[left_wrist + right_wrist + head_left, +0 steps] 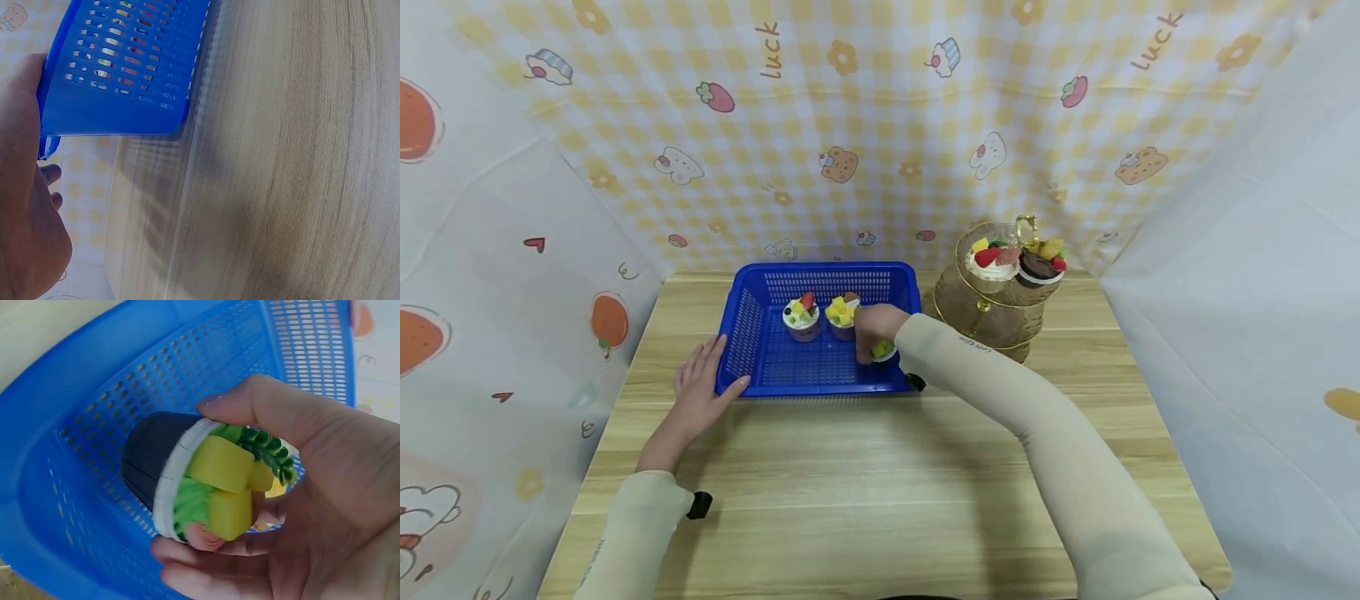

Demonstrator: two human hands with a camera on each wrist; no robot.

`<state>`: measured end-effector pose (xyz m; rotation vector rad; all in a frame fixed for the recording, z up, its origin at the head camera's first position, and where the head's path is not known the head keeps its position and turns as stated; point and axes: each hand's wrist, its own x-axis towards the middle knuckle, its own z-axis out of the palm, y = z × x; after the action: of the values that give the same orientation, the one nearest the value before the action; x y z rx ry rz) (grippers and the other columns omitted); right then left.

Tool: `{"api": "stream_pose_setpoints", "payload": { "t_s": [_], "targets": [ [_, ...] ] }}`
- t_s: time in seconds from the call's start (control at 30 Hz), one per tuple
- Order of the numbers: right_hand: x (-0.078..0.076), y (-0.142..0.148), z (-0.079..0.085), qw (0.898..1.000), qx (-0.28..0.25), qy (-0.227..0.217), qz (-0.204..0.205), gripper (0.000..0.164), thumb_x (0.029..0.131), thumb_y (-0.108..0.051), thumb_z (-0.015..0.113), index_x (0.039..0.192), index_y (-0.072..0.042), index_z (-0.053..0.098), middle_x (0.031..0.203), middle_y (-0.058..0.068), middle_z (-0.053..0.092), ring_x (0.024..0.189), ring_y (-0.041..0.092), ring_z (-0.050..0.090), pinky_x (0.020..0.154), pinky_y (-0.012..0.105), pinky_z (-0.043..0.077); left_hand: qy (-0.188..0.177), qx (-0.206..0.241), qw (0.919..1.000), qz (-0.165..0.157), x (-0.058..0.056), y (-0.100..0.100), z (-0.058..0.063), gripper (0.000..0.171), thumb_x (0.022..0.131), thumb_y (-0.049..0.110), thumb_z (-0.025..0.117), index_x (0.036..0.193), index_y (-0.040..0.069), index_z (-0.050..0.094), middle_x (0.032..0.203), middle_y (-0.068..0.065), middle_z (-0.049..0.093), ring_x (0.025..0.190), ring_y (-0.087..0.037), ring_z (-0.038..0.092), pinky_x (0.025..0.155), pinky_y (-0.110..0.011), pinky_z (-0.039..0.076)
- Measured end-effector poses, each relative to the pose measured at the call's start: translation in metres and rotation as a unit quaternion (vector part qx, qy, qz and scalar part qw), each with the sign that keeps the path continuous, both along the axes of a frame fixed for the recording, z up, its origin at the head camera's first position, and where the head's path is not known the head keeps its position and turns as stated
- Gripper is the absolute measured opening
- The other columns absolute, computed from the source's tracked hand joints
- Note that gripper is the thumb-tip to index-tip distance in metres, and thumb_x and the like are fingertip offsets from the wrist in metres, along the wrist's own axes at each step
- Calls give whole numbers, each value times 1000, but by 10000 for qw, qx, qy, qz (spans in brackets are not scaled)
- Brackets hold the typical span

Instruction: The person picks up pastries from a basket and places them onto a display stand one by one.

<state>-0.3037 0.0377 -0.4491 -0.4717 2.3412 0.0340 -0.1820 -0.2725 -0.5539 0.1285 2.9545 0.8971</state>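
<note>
In the right wrist view, my right hand (337, 481) grips a toy cupcake (194, 472) by its white rim, thumb on one side and fingers on the other. It has a dark cup, green cream, yellow cubes and a leafy sprig. The head view places this hand inside the right part of a blue plastic basket (820, 389). Two more cupcakes stand in the basket: one with a strawberry piece (802, 320), the other topped with yellow cubes (841, 313), partly behind my right hand. My left hand (700, 387) rests on the basket's left front corner, fingers extended along the rim.
A gold-rimmed tiered stand (981, 308) is right of the basket, bearing a fruit-topped cream cupcake (992, 262) and a chocolate one (1040, 267). Everything stands on a wooden table (850, 500). A yellow checked curtain (880, 125) hangs behind, with pale curtains at both sides.
</note>
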Motion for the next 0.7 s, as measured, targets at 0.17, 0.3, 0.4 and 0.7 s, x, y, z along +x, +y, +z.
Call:
{"api": "stream_pose_setpoints", "payload": {
  "t_s": [0.17, 0.3, 0.4, 0.7],
  "targets": [
    [-1, 8, 5, 9993, -331, 93, 111, 102, 82, -30, 73, 159, -6, 11, 127, 8, 61, 94, 19, 55, 79, 31, 45, -17, -39, 10000, 4, 0, -1, 0, 88, 98, 52, 51, 161, 18, 1, 165, -24, 6, 151, -49, -1, 111, -75, 0],
    [0, 17, 7, 9950, -936, 272, 214, 105, 83, -33, 73, 159, -4, 6, 101, 6, 66, 74, 17, 52, 67, 31, 40, -22, -53, 10000, 1, 0, -1, 1, 88, 98, 52, 51, 161, 18, 0, 166, -24, 6, 150, -50, 0, 111, -75, 0],
    [3, 26, 8, 9852, -1564, 670, 222, 98, 82, -37, 75, 155, -1, 21, 106, 9, 67, 77, 16, 57, 69, 30, 45, -30, -49, 10000, 4, -1, -1, 1, 88, 98, 52, 51, 161, 18, 0, 166, -24, 6, 150, -51, 1, 111, -75, 0],
    [40, 57, -4, 9090, -3568, 1944, -923, 75, 71, -39, 86, 130, -6, 55, 122, 9, 58, 108, 24, 52, 86, 37, 50, -30, -26, 10000, -5, 0, -1, 0, 88, 98, 52, 51, 161, 19, -1, 166, -24, 6, 151, -50, 0, 111, -75, -1]
  ]
}}
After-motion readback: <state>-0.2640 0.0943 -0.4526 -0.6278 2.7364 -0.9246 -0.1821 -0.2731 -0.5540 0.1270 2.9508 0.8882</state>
